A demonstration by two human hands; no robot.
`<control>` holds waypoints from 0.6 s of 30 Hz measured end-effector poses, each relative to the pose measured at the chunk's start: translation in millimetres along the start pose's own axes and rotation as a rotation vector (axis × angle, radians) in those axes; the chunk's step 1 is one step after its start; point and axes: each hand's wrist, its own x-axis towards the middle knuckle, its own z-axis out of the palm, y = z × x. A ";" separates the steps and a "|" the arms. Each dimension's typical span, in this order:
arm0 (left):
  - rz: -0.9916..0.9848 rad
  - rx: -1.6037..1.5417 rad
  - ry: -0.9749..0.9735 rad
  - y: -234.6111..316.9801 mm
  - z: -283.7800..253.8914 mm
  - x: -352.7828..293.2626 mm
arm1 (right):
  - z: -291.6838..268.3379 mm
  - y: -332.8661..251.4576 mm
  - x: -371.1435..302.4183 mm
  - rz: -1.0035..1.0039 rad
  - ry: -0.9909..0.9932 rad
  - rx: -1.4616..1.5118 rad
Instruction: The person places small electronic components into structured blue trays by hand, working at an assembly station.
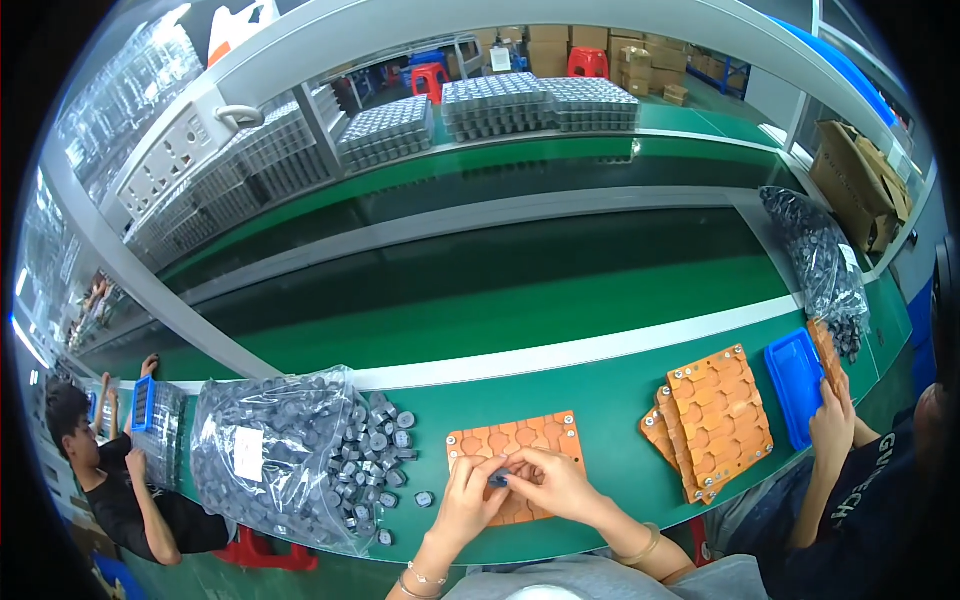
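Observation:
Over an orange plate with shaped recesses (535, 427), my two hands meet. The thumbs and fingers of my left hand (468, 492) and my right hand (552, 483) pinch a small dark grey part (498, 479) between them. Most of that part is covered by the fingertips. Left of my hands, several loose dark grey round caps (378, 441) spill from a large clear plastic bag (260, 440) full of them. A single cap (424, 499) lies nearest to my left hand.
Several orange plates (722, 415) are stacked at right, beside a blue tray (792, 375). Another person's hand (832, 415) holds an orange plate there. A second bag of dark parts (815, 250) leans behind. Beyond the table edge runs a green conveyor (520, 290). Another person (120, 470) works at far left.

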 end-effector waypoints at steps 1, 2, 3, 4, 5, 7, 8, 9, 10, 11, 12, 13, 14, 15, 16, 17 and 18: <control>-0.002 0.001 0.001 -1.8 -3.3 1.1 | -0.7 -1.4 0.0 0.000 -0.003 0.001; 0.027 0.010 0.010 -5.2 -6.6 4.8 | -3.9 -1.2 -0.6 0.055 0.032 0.077; 0.052 0.020 0.021 -7.7 -11.5 7.4 | -7.5 -2.0 -1.4 0.112 0.063 0.154; -0.046 0.116 0.025 -13.4 -14.7 9.4 | -12.8 -1.6 -1.5 0.115 0.135 0.114; -0.143 0.182 -0.032 -19.4 -19.0 13.0 | -18.2 0.1 -2.5 0.126 0.135 0.117; -0.245 0.262 -0.115 -36.7 -16.7 6.8 | -27.3 1.6 0.3 0.090 0.265 0.115; -0.259 0.258 -0.120 -37.5 -12.8 2.8 | -29.1 3.0 -1.4 0.100 0.272 0.108; -0.292 0.172 -0.159 -36.9 -8.3 -0.5 | -30.4 6.0 -1.0 0.116 0.262 0.109; -0.329 0.085 -0.198 -37.3 -3.6 -3.7 | -31.9 11.0 1.5 0.120 0.279 0.112; -0.353 0.080 -0.208 -42.3 1.6 0.2 | -34.2 16.2 5.2 0.127 0.294 0.115; -0.335 0.061 -0.158 -45.4 5.6 -0.9 | -34.9 19.9 3.5 0.112 0.296 0.100; -0.315 0.045 -0.109 -44.1 6.4 -1.1 | -38.4 20.0 3.1 0.097 0.301 0.087; -0.316 0.060 -0.100 -38.3 7.5 0.0 | -40.7 18.4 2.0 0.101 0.302 0.121; -0.308 0.079 -0.083 -35.2 11.0 5.8 | -44.4 13.7 5.1 0.155 0.305 0.160; -0.342 0.080 -0.088 -32.9 11.6 4.1 | -43.9 19.9 1.4 0.163 0.292 0.212; -0.324 0.062 -0.071 -33.4 12.8 6.0 | -44.1 26.4 1.3 0.163 0.291 0.261; -0.305 0.044 -0.053 -32.8 15.2 4.8 | -42.7 27.8 1.7 0.176 0.277 0.265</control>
